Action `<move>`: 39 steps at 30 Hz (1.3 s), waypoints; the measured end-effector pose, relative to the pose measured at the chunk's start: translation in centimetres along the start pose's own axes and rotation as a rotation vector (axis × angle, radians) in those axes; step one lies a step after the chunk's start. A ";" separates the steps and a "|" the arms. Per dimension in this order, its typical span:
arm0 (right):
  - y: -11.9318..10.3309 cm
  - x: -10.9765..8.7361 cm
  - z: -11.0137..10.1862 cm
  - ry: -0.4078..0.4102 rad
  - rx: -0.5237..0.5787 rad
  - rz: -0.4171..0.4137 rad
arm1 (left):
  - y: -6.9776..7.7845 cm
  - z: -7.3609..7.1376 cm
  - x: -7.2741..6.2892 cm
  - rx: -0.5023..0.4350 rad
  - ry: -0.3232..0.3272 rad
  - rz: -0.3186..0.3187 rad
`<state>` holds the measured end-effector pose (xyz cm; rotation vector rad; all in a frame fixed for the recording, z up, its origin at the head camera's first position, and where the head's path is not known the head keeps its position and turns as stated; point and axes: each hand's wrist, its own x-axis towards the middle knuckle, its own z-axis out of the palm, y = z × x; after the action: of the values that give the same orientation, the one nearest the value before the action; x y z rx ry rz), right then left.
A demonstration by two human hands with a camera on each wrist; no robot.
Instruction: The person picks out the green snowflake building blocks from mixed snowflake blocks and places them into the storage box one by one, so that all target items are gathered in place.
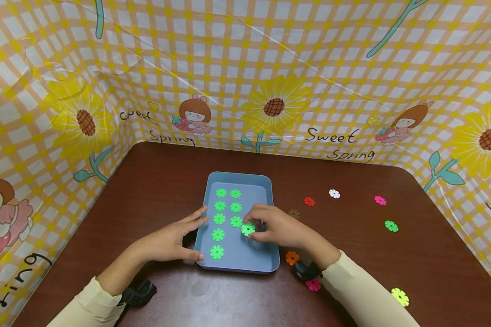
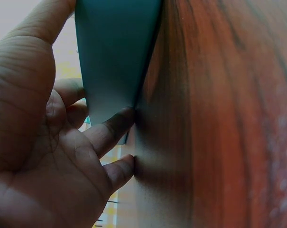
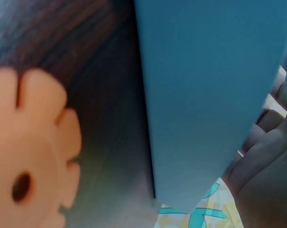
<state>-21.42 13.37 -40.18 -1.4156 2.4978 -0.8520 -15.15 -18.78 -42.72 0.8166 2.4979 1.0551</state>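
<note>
A blue-grey tray lies on the brown table, holding two columns of green notched discs, such as this green disc at its near left. My right hand reaches over the tray's right wall and pinches a green notched disc between thumb and fingers, just right of the second column. My left hand rests along the left wall, fingers spread and nearly straight, thumb at the near left corner. In the left wrist view, the fingers touch the tray's outer side and the table.
Right of the tray lie an orange disc, a pink disc partly under the right wrist, a red disc, a brown disc, a white disc, a green disc and a yellow disc. Patterned cloth walls the table.
</note>
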 end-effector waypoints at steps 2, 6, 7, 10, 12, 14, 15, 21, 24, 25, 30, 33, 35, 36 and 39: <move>0.1 0.2 0.2 -0.005 0.004 0.007 | 0.0 0.0 0.0 0.001 0.001 0.001; 0.1 0.7 0.7 -0.025 0.003 0.024 | 0.0 -0.1 0.1 0.001 0.002 0.010; 0.1 0.8 0.9 -0.032 0.005 0.027 | 0.0 -0.1 0.1 0.000 0.001 0.006; -0.1 1.2 1.2 -0.055 -0.007 0.035 | 0.0 0.0 0.1 0.002 0.003 0.010; -0.2 1.4 1.4 -0.068 -0.020 0.036 | 0.0 0.1 0.1 0.001 0.005 0.008; -0.3 1.6 1.7 -0.077 -0.037 0.033 | 0.0 0.1 0.1 -0.002 0.006 0.006; -0.3 1.6 1.7 -0.081 -0.044 0.031 | 0.0 0.1 0.1 -0.004 0.007 0.004; -0.2 1.9 2.3 -0.101 -0.093 0.027 | 0.0 0.0 0.1 -0.009 0.011 0.014; -0.2 2.0 2.4 -0.108 -0.107 0.038 | -0.1 0.0 0.1 -0.010 0.011 0.019; -0.2 2.0 2.4 -0.110 -0.112 0.041 | -0.1 0.0 0.1 -0.010 0.011 0.016; -0.3 2.1 2.4 -0.120 -0.123 0.055 | 0.0 0.0 0.1 -0.004 0.009 0.005; -0.4 2.1 2.4 -0.122 -0.129 0.061 | 0.0 0.0 0.1 -0.004 0.008 0.002; -0.5 2.2 2.5 -0.124 -0.138 0.069 | 0.0 0.0 0.1 -0.002 0.010 0.005; -0.5 2.2 2.5 -0.124 -0.142 0.072 | 0.0 -0.1 0.0 -0.001 0.011 0.003; -0.6 2.2 2.5 -0.125 -0.152 0.082 | 0.0 0.0 0.0 -0.001 0.012 0.004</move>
<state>-21.22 10.32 -41.64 -1.3541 2.5509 -0.5507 -15.20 -18.80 -42.74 0.8172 2.5072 1.0653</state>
